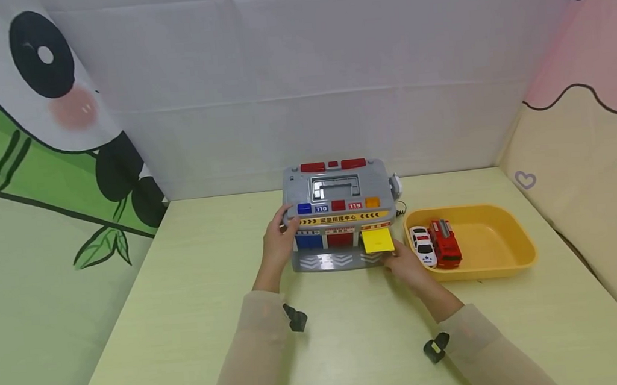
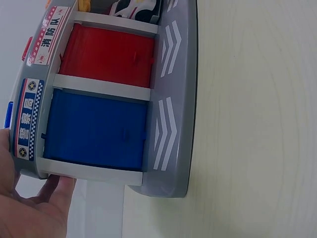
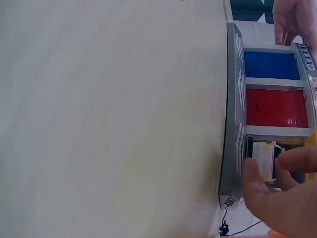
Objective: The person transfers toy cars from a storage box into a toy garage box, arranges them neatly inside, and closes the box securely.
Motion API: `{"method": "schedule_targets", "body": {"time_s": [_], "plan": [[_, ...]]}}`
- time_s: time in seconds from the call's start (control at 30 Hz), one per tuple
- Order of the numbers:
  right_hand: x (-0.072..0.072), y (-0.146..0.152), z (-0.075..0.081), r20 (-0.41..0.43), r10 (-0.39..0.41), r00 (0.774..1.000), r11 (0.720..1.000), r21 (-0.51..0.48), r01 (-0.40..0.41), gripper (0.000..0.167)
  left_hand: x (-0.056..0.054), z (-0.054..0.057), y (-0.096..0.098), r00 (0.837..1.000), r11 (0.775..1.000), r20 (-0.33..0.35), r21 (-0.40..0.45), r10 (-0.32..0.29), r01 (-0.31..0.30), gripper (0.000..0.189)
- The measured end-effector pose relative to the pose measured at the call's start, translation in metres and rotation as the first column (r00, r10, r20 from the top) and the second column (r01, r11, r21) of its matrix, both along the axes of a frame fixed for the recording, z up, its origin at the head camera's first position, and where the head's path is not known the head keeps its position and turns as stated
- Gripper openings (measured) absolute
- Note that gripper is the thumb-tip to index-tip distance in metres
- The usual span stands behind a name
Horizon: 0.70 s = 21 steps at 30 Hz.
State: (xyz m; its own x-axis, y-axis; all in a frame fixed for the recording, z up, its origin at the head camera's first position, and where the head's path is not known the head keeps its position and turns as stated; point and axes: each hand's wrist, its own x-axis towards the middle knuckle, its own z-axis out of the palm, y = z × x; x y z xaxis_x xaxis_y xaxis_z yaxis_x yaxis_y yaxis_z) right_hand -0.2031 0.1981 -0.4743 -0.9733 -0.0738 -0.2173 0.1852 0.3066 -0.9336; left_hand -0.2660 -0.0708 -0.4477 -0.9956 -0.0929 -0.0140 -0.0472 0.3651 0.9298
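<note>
A grey toy garage (image 1: pixel 339 185) with a blue door (image 2: pixel 96 129), a red door (image 2: pixel 109 54) and a raised yellow door (image 1: pixel 377 240) stands on the table. My left hand (image 1: pixel 280 238) grips its left end, thumb near the roof's front corner and fingers against the side wall. Under the yellow door, a white toy car (image 3: pixel 263 159) sits in the right-hand bay. There my right hand (image 3: pixel 280 191) pinches the car between thumb and fingers at the bay opening. In the head view, the yellow door hides the car.
Right of the garage is a yellow tray (image 1: pixel 494 241) holding a white toy police car (image 1: pixel 423 246) and a red toy fire truck (image 1: pixel 445 243). A grey handset (image 1: pixel 395 185) with a coiled cord hangs on the garage's right side. A white cloth wall (image 1: pixel 309 65) rises behind the table.
</note>
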Motion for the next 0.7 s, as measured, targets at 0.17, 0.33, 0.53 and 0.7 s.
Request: {"method": "schedule_targets", "body": {"time_s": [0.17, 0.33, 0.53, 0.7], "plan": [[-0.0021, -0.0019, 0.0001, -0.004, 0.007, 1.000, 0.999, 0.048, -0.007, 0.046, -0.0009, -0.0008, 0.0008, 1.000, 1.000, 0.005, -0.008, 0.004, -0.004, 0.045], [-0.0039, -0.0029, -0.0040, -0.031, 0.021, 0.999, 0.999, 0.031, -0.020, 0.040, -0.0013, -0.0020, 0.0005, 1.000, 1.000, -0.017, -0.006, -0.005, 0.005, 0.045], [-0.0047, -0.0021, -0.0053, -0.055, 0.046, 0.997, 0.999, 0.024, -0.045, 0.037, -0.0010, -0.0030, 0.0000, 0.998, 1.000, -0.064, -0.010, -0.026, 0.025, 0.044], [-0.0069, 0.0002, -0.0027, -0.026, 0.064, 0.998, 0.998, 0.022, -0.063, 0.039, -0.0012, -0.0026, -0.0003, 0.998, 1.000, -0.065, -0.012, -0.026, 0.025, 0.044]]}}
